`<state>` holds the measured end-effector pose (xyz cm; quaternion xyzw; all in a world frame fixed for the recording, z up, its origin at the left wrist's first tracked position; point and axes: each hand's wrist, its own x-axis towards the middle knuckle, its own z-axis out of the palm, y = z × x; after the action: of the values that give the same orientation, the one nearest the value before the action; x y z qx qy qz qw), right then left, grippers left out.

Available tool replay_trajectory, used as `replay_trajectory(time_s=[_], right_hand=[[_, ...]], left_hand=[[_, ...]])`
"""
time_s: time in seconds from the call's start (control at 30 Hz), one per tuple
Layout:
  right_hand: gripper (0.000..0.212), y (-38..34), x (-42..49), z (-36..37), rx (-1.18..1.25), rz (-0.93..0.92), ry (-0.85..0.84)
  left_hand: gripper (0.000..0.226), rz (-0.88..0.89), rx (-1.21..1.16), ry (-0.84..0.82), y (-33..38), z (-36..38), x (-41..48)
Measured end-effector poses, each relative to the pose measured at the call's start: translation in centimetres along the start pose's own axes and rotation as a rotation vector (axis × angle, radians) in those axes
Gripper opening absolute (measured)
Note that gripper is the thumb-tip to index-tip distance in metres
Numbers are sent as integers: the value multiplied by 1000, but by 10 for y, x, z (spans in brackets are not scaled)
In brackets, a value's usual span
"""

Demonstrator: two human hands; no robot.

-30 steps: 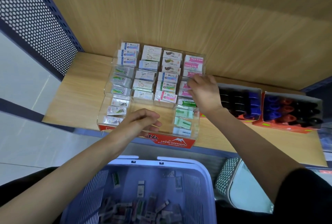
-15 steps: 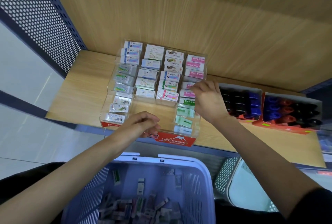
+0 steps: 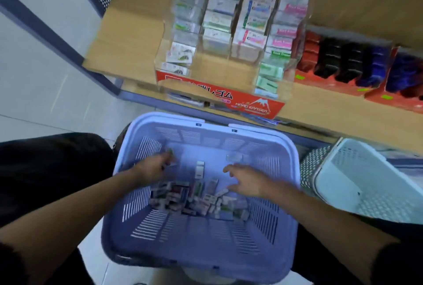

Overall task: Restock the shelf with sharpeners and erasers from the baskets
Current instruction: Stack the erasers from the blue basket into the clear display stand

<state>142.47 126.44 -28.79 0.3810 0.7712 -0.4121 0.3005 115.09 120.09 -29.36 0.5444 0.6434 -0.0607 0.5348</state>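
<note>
In the lavender slotted plastic basket [image 3: 206, 239] the right hand [image 3: 248, 181] hovers spread and empty over the heap of small boxed erasers [image 3: 194, 200], the left hand [image 3: 155, 169] curls, its hold too blurred to tell; best pinch matching boxes lengthwise for the bare front bays of the clear red-fronted display tray [image 3: 251, 104].

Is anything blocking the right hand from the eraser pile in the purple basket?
Nothing visible does. The right hand is inside the purple basket, fingers spread, right beside the eraser pile; no lid or other item lies between them.
</note>
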Motion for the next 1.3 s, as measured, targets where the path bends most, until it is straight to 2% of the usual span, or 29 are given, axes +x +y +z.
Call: replay_trajectory(time_s=[0.03,0.07,0.1,0.13,0.23,0.33,0.47,0.6,0.67,0.77,0.87,0.93,1.0,1.07,1.17,1.23,1.3], right_hand=[[54,3,11,15,29,18,-6],[59,3,19,30,47,22,-3],[63,2,27,43,45,17,-2],[68,0,34,56,36,5,4],[83,-11,47,87,35,-6,10],[93,-18,61,107,-42,14,21],[94,-22,72,121,-115,29,73],[95,-28,84,129,-188,-54,95],[104,-30,90,132,-245,-80,168],[115,-35,98,136,-313,9,234],[104,-32,106,131,-347,13,363],[91,-22,115,116,-274,136,428],[75,-10,122,97,-192,227,515],[67,-5,125,85,-178,226,530],[71,-10,119,91,-29,344,546],[78,-16,114,103,123,492,579],[80,-19,112,109,262,554,585]], left_hand=[[27,10,83,-8,-16,13,5],[55,-11,124,-62,-29,28,12],[73,-13,219,-132,-37,42,20],[82,-11,323,-183,-43,56,23],[98,62,482,-246,-44,92,21],[101,80,561,-78,-67,116,32],[123,73,653,-5,-74,111,42],[109,95,649,66,-79,117,51],[98,107,625,128,-77,120,54],[82,14,437,239,-66,120,57],[73,-5,259,347,-62,124,63],[70,4,175,374,-63,124,64],[70,-13,163,386,-62,123,68],[79,-27,252,370,-52,121,70],[104,-97,358,270,-34,121,76],[106,-117,415,216,-31,121,80],[102,-100,405,228,-32,120,83]])
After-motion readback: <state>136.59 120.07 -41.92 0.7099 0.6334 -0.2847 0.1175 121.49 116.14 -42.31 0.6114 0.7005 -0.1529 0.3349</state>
